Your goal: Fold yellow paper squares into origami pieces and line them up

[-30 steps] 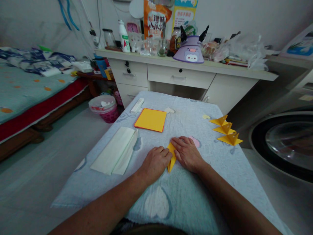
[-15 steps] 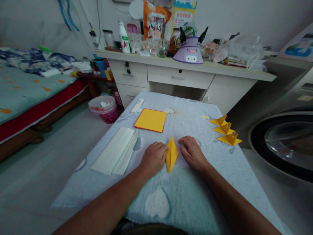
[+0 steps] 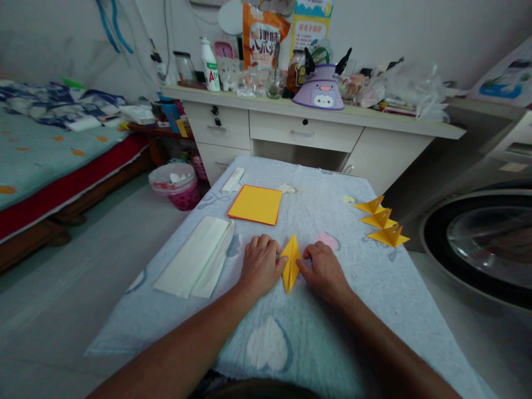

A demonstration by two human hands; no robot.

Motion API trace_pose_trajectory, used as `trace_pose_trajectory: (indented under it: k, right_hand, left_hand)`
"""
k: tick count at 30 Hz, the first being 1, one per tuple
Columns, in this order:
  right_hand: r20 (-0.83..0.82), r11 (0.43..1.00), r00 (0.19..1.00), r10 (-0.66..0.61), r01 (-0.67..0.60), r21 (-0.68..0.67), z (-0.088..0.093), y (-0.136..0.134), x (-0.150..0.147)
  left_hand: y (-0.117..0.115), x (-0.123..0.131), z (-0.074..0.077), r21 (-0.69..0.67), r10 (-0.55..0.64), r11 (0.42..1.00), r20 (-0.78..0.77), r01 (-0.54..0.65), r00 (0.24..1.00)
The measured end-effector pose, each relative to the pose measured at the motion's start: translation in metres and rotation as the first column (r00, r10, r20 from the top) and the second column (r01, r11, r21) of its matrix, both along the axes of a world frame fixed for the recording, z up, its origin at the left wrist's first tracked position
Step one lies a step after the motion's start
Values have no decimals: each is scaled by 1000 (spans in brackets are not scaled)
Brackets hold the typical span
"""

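Note:
A folded yellow paper piece (image 3: 291, 265), long and pointed at both ends, lies on the light blue cloth of the table (image 3: 353, 310). My left hand (image 3: 260, 266) rests against its left side, fingers curled, thumb on the paper's edge. My right hand (image 3: 325, 270) touches its right side, fingers bent and fingertips at the paper. A stack of yellow square sheets (image 3: 256, 203) sits beyond the hands. Three finished yellow folded pieces (image 3: 380, 220) stand in a row at the table's right edge.
A folded white cloth (image 3: 199, 256) lies to the left, a white tube (image 3: 233, 179) at the far left. Behind stand a cluttered desk (image 3: 316, 119), a pink bin (image 3: 174, 183) and a bed (image 3: 45, 160). A washing machine door (image 3: 477, 244) is on the right.
My right hand lifted off the paper, uncovering its right half, then came back to its right edge. My left hand slid slightly forward along the left side.

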State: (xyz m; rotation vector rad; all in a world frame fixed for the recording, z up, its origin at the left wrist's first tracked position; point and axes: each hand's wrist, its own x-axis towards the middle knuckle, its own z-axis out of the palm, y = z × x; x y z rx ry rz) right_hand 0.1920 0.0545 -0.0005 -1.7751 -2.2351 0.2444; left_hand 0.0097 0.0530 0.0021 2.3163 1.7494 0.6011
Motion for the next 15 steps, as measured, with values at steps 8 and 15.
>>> trace_pose_trajectory:
  k: [8,15]
  right_hand:
    - [-46,999,999,-21,23,34,-2,-3,-6]
    - [-564,999,825,38,-27,28,-5,-2,-1]
  left_hand:
    - [5,4,-2,-64,17,998,101,-11,995]
    - [12,4,-5,-210,2,950,746,232,665]
